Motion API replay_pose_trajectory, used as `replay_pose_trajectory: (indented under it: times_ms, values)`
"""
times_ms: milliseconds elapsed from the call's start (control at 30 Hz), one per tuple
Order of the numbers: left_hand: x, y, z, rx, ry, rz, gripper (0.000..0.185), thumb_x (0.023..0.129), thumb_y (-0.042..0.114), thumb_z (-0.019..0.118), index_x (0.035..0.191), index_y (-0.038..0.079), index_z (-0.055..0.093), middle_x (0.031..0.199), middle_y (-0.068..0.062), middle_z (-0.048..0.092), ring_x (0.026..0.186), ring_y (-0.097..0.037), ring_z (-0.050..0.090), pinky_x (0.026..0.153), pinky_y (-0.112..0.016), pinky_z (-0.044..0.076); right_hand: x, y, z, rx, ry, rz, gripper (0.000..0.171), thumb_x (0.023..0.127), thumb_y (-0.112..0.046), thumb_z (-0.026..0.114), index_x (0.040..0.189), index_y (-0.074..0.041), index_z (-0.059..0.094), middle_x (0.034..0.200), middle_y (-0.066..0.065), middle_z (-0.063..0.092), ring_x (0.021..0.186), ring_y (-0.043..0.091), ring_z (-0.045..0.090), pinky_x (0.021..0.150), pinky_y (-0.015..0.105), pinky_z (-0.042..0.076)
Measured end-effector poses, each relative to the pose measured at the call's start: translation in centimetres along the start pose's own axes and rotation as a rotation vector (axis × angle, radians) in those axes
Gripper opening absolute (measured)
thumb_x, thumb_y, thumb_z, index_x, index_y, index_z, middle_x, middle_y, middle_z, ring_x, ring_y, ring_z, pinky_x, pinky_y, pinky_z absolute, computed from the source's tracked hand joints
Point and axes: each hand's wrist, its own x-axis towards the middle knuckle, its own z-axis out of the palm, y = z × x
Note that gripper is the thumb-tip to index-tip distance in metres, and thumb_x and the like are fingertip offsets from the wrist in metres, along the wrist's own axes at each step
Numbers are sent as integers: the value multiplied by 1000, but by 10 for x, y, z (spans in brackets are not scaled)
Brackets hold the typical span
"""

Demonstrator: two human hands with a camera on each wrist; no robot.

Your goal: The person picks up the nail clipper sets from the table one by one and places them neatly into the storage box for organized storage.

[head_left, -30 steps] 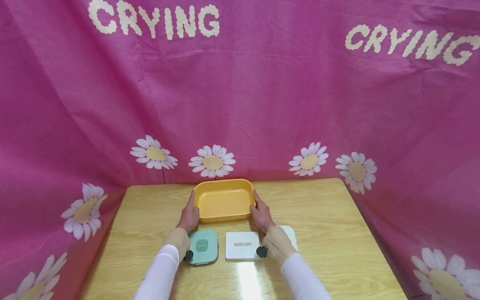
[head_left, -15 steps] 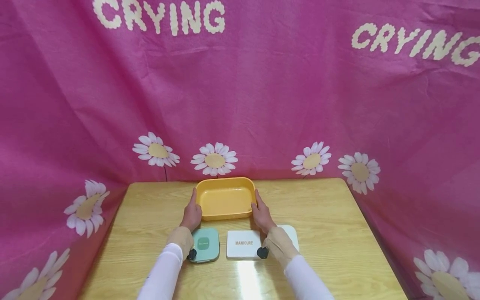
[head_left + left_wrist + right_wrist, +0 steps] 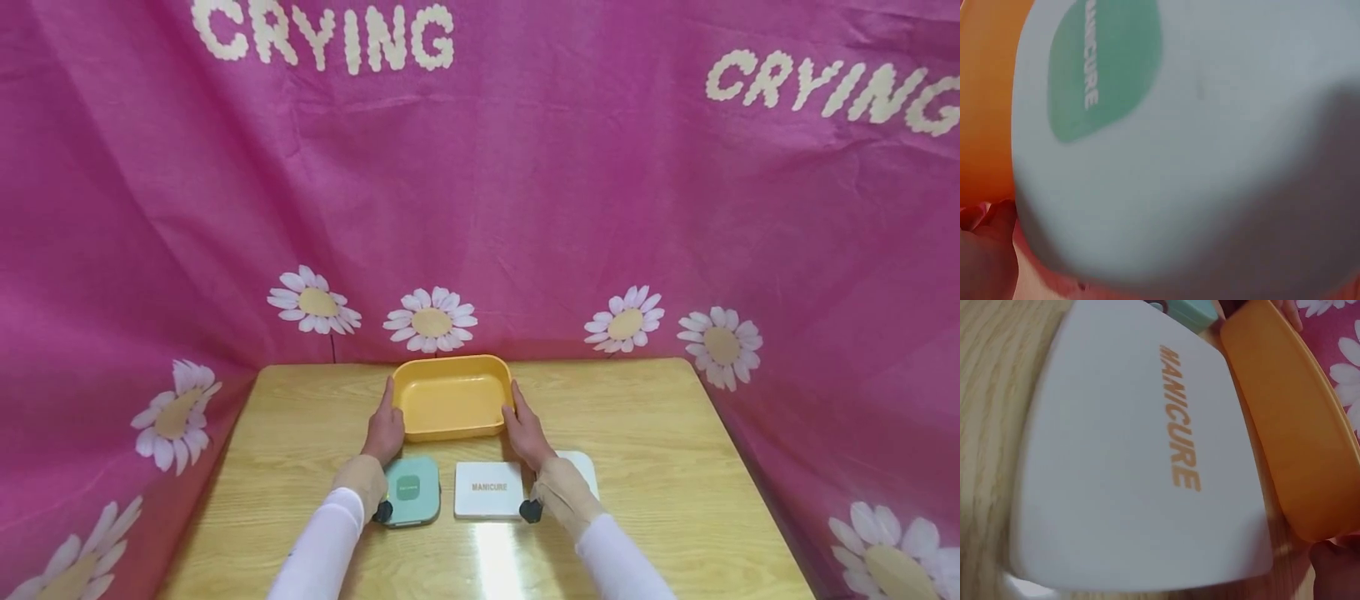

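Observation:
At the far edge of the table stands a yellow plastic tray point(image 3: 453, 434), its inside bare. My left hand point(image 3: 386, 432) holds its left end, fingers along the outer wall and thumb by the near corner. My right hand point(image 3: 527, 433) grips the right end the same way, its thumb at the near rim. In the left wrist view the thumb point(image 3: 988, 256) is at the orange-looking tray wall point(image 3: 985, 106). Part of the right hand point(image 3: 1338, 569) shows under the tray's corner in the right wrist view. The fingers behind the walls are mostly hidden.
A green manicure case point(image 3: 420, 492) lies near the left wrist. Right of it is a white case point(image 3: 487, 500) lettered MANICURE. Another white case point(image 3: 581, 467) is partly hidden beneath the right forearm. A pink flowered cloth point(image 3: 510, 208) hangs behind the wooden table point(image 3: 645, 467).
Both hands keep their hold on the tray, which stays in place by the table's far edge. The whole head view has shifted slightly; the cases have not moved on the table.

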Motion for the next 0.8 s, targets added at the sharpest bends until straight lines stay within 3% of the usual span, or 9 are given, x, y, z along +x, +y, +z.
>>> replay_pose_trajectory:
  times_ms: [233,333,400,600,800]
  values:
    - [1,-3,2,53,41,83,69,104,4,33,169,6,9,170,-23,25,153,-40,33,127,-52,26,-14,-8,0,-27,3,-18,65,110,-14,46,164,8,16,161,33,36,147,46,40,122,58,33]
    - [0,-3,0,54,24,75,69,104,4,32,169,7,8,171,-22,24,154,-39,32,128,-52,24,-23,-9,0,12,-26,7,67,111,-13,47,163,10,12,160,33,39,146,43,42,122,56,34]
    - [1,-3,-1,62,15,70,69,104,4,32,169,6,9,170,-22,24,154,-40,32,127,-52,25,-30,-10,-1,14,-41,27,65,110,-12,50,162,11,18,159,33,40,147,45,41,122,57,34]
    - [1,-2,-1,81,-8,58,69,105,5,32,169,7,8,172,-21,22,154,-39,32,128,-52,24,-55,-23,-5,-139,-71,79,53,103,-21,62,143,11,49,143,35,56,134,48,55,113,59,45]
    - [3,-1,-3,67,-25,25,69,106,7,31,169,10,4,173,-18,19,157,-37,27,128,-52,22,-61,-33,0,-178,-157,-63,59,97,-31,74,141,6,58,138,29,63,131,45,58,110,60,47]
